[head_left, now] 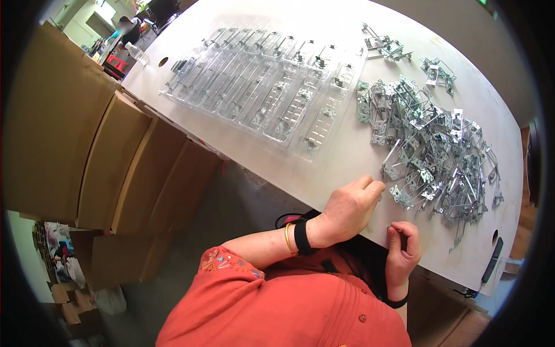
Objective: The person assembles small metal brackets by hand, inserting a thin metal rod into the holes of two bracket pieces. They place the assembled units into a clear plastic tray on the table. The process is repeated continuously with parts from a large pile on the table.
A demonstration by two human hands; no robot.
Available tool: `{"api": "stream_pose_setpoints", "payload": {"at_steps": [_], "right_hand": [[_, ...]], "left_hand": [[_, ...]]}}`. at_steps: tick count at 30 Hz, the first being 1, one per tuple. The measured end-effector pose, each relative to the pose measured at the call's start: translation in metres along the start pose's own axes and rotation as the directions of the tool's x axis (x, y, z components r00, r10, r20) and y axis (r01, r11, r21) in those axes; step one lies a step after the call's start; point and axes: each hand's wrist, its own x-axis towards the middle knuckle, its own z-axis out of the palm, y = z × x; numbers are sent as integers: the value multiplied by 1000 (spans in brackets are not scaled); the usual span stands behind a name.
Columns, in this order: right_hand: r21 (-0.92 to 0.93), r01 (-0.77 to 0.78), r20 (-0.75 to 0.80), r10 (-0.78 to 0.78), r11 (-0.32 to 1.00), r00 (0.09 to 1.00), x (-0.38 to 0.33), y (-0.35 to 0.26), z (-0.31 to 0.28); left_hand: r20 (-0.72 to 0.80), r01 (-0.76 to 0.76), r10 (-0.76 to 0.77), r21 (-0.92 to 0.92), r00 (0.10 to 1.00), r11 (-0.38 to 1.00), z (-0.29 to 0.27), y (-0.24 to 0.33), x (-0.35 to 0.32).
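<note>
Left hand (350,209) on worktop (341,156) edge, fingers curled, fingertips touching near edge of metal bracket pile (430,153). Right hand (403,254) loosely curled beside it, apparently empty (fingers hide palm). Brackets: light, stiff, thin stamped steel, tangle-prone, sharp-edged; pinch by flat plate.

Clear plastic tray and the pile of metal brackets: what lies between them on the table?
Head view: only bare white table separates the clear plastic tray from the pile of metal brackets.

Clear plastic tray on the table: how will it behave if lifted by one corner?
The clear plastic tray looks thin and moulded, so it would probably flex or sag. Metal parts sit in its slots, likely adding weight and prone to sliding out if it tilts.
</note>
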Motion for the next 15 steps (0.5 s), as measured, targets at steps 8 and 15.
{"api": "stream_pose_setpoints", "payload": {"at_steps": [8,15], "right_hand": [[67,-62,-47,66,996,997,-5,10,1],[18,-22,-61,23,1000,998,-3,12,1]], "left_hand": [[-39,-74,76,67,996,995,2,-3,-9],[5,-165,165,75,986,983,-1,-7,-15]]}}
